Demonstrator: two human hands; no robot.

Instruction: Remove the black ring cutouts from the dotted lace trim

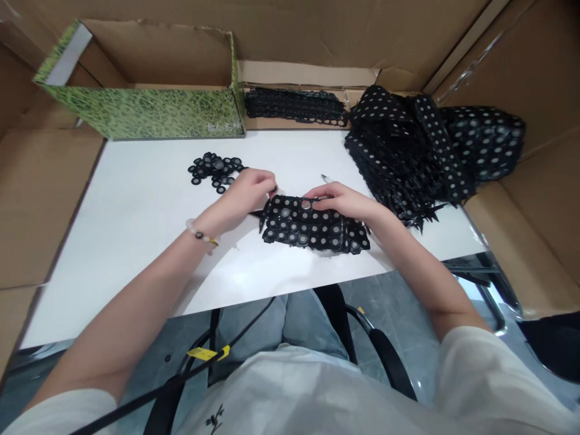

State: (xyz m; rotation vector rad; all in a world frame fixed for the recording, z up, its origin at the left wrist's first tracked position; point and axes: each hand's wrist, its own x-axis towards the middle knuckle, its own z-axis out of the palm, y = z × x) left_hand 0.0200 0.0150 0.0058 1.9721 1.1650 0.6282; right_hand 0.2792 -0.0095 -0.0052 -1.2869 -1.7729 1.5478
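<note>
A black sheet with rows of pale round discs (312, 229) lies near the table's front edge. My left hand (249, 190) is pinched closed just beyond the sheet's upper left corner, and a small dark piece shows at its fingertips, too small to name. Fingers of my right hand (335, 199) are bent over the sheet's upper edge, gripping it beside a larger pale disc (306, 205). Behind my left hand lies a loose pile of small black round pieces with grey centres (215, 166). A thin pointed tool (325, 179) lies partly hidden behind my right hand.
On the white table (131, 241), a big heap of dotted black sheets (408, 145) fills the back right. A black stack of perforated strips (296, 107) lies at the back, beside an open green patterned box (154, 112). Cardboard walls (317, 30) enclose the table.
</note>
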